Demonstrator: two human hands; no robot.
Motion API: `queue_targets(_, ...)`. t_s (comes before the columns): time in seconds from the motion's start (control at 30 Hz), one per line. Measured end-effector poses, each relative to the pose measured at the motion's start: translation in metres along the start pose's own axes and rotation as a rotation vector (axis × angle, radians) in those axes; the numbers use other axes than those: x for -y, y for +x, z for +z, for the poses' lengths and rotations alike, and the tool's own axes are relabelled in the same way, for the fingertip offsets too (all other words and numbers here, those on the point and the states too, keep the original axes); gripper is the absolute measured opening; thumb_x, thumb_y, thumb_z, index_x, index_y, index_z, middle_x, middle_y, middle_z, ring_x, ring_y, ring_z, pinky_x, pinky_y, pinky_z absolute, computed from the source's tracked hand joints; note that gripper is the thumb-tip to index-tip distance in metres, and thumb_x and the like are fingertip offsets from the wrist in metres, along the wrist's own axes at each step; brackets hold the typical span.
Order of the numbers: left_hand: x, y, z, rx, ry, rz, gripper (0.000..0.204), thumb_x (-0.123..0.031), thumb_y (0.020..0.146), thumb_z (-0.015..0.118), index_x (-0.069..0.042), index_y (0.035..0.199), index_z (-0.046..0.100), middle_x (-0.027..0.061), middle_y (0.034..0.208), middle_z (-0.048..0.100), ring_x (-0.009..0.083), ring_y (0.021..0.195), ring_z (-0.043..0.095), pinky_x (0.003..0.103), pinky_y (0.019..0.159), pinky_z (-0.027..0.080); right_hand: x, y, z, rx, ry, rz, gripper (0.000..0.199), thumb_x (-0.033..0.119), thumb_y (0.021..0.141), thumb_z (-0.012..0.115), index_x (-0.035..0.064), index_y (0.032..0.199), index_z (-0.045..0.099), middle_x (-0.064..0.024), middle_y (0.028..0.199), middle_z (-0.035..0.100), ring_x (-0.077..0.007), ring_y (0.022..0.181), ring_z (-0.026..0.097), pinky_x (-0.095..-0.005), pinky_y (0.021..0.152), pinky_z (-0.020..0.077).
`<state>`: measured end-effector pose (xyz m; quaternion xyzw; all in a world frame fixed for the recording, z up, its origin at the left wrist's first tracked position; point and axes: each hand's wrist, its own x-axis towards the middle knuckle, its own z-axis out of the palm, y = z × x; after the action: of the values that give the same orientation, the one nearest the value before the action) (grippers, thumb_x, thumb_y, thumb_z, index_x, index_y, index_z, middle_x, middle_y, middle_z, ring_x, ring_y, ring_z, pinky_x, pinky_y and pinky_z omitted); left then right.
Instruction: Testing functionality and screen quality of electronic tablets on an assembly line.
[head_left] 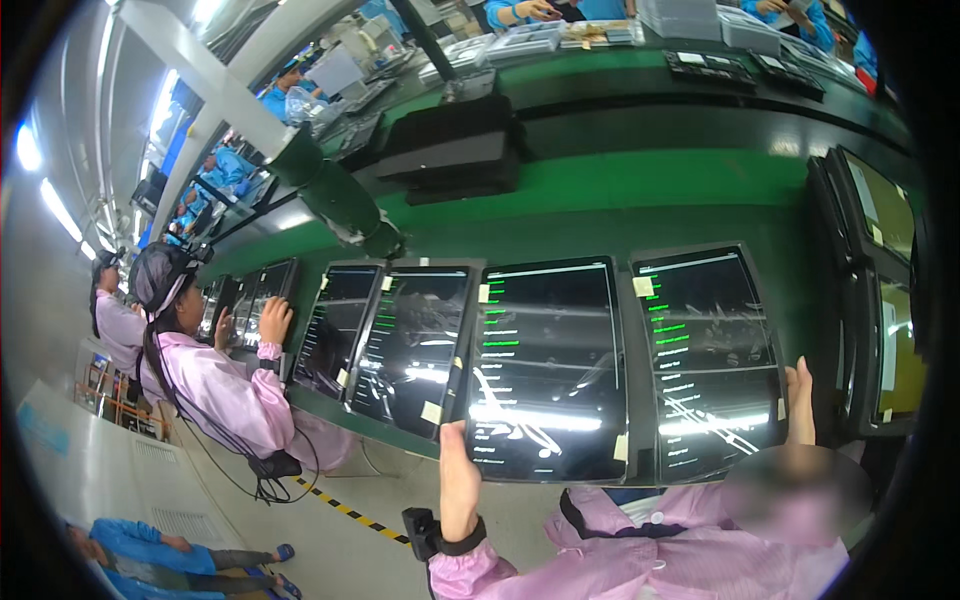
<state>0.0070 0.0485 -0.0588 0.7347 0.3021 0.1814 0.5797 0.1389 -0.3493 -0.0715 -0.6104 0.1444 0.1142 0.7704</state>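
Four tablets (548, 370) ahead; left hand (458, 480), right hand (800, 405) raised.

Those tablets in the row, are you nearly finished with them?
Hard to say. All four tablets are lit with lists of lines. The left hand touches the third one's lower left corner; the right hand is raised by the fourth tablet. Nothing shows which are finished.

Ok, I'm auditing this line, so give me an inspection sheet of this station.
Surface: green conveyor bench, tablets leaning in a row.
Job's things: lit tablet by left hand; second lit tablet by right hand.
Clutter: yellow sticky notes on screens.
Fingers: both hands open, at the tablet edges.
Cables: black cord at the neighbouring worker.
Surroundings: trays beyond the belt.
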Motion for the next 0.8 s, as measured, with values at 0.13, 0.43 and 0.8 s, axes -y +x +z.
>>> queue_targets(0.13,-0.038,0.006,-0.033,-0.119,-0.058,0.017,0.065,-0.049,0.1,0.018,0.003,0.1,0.057,0.0047,0.087,0.06,0.0113,0.079,0.052,0.026,0.075,0.042,-0.002,0.008,0.042,0.196,0.011,0.011,0.071,0.058,0.092,0.033,-0.0036,0.126,0.044,-0.0153,0.127,0.048,-0.0215,0.121,0.041,-0.0303,0.104,0.026)
queue_targets(0.43,-0.015,0.006,-0.104,-0.302,-0.025,0.058,0.063,-0.046,0.1,0.018,0.002,0.096,0.058,0.0057,0.086,0.061,0.0119,0.078,0.053,0.027,0.075,0.042,-0.015,0.042,0.136,0.312,-0.187,0.062,0.089,0.066,0.087,0.035,-0.0047,0.14,0.023,-0.0181,0.148,0.02,-0.0249,0.139,0.015,-0.0341,0.112,0.0103)
queue_targets(0.8,0.01,-0.01,-0.031,-0.336,-0.034,0.167,0.051,-0.036,0.102,0.018,0.002,0.092,0.051,0.0038,0.09,0.042,0.0147,0.087,0.044,0.026,0.084,0.035,-0.015,0.029,0.071,0.075,-0.026,-0.079,0.065,0.056,0.095,0.027,0.0001,0.112,0.055,-0.0053,0.102,0.058,-0.0137,0.095,0.052,-0.0251,0.087,0.0386)
